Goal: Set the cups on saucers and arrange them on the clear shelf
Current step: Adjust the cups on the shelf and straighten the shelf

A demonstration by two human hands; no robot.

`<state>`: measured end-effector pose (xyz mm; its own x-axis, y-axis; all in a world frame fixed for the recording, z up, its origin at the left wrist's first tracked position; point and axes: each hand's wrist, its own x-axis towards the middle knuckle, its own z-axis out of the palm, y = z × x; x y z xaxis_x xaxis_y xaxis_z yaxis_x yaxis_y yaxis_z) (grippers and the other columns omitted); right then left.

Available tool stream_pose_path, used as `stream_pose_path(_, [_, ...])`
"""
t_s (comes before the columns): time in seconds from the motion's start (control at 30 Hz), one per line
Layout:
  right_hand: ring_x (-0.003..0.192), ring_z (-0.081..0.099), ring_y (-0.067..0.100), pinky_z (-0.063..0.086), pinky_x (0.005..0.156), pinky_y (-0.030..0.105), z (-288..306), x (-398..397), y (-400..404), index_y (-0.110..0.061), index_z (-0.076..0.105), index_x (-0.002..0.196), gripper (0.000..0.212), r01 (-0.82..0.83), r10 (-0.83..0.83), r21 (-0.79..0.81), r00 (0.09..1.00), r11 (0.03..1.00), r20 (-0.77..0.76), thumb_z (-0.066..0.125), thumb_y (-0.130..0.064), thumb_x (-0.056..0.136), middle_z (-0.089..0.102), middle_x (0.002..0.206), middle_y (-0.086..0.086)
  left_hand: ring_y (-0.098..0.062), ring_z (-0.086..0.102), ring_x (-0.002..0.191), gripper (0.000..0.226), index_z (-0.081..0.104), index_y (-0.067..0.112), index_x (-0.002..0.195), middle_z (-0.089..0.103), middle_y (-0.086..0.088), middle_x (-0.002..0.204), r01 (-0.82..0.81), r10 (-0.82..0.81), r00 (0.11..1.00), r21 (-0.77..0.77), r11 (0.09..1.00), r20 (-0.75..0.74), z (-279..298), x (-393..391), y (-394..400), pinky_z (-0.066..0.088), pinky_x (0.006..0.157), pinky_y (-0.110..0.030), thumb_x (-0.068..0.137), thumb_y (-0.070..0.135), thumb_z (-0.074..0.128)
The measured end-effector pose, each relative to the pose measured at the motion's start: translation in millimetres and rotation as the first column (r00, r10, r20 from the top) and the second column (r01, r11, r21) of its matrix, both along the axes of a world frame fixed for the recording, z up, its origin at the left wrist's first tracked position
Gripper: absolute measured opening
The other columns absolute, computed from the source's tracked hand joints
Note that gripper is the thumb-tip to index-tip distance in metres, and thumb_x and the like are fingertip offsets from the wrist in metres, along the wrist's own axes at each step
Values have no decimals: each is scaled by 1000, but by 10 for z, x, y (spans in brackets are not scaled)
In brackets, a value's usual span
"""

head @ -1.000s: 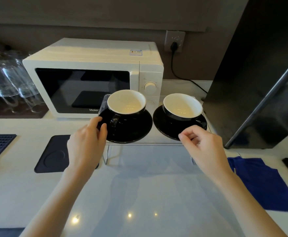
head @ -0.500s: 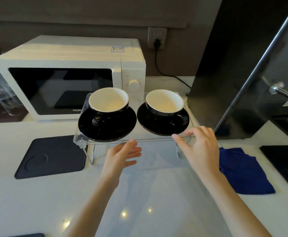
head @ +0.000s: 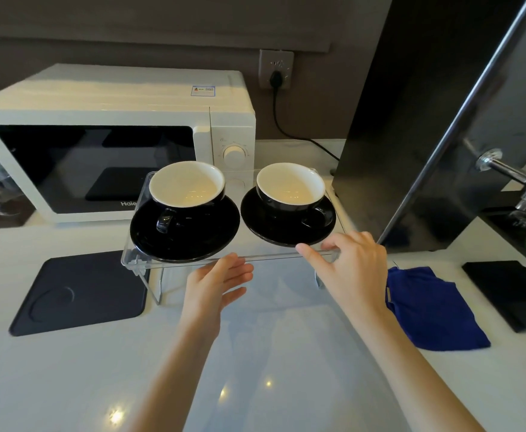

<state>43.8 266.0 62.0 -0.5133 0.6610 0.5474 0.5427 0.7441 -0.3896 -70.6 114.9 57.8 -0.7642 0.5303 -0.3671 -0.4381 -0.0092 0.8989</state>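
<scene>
At the far left a dark square mat (head: 79,293) lay on the white tabletop (head: 68,385), just beside the left leg of the clear shelf (head: 137,260). Behind it stood a white microwave (head: 115,135), close behind the shelf's back edge.

On the shelf, the left cup (head: 187,185) sat on its black saucer (head: 185,233), handle facing you. That saucer's rim reached the shelf's front edge and nearly touched the right saucer (head: 288,221), which carried the right cup (head: 290,187), its handle turned toward the right. The two saucers filled almost the whole width of the shelf.

Your left hand (head: 216,283) was open and relaxed, holding nothing, fingers stretched toward the middle of the shelf's front edge, just below it. Your right hand (head: 353,266) was loosely spread, fingertips resting at the shelf's front right edge, near the right saucer's rim; I cannot tell whether it pinched the edge.

To the right, a tall black appliance (head: 411,120) stood close against the shelf's right end. A blue cloth (head: 433,313) lay on the tabletop beside your right wrist, and another black mat (head: 511,293) beyond it. The tabletop in front of you, between your forearms, was open.
</scene>
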Motion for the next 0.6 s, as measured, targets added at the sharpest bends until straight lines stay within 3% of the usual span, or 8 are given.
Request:
stream_pose_path(0.23, [62,55,22,40,64,37,58,-88,31,-14,66,60,34,34,-34,1,999,999,-2,69,-45,73,67,56,1,-13,68,66,20,68,8,80,74,0,67,15,-14,1000,-34,999,12,-2,-38,2,50,65,-27,83,24,57])
stream_pose_path(0.43, [67,56,22,43,69,40,138,-207,92,-13,67,63,32,35,-34,-64,999,997,12,68,-43,75,68,59,1,-14,65,65,20,67,8,76,72,3,59,37,-35,999,-53,998,30,12,-63,12,48,64,-27,83,22,55])
stream_pose_path(0.6, [66,48,19,32,70,34,154,-243,129,-13,67,63,32,35,-34,-83,999,996,13,66,-42,77,67,59,2,-16,64,67,20,67,8,79,72,2,60,37,-35,999,-54,998,31,7,-70,18,47,65,-28,83,23,55])
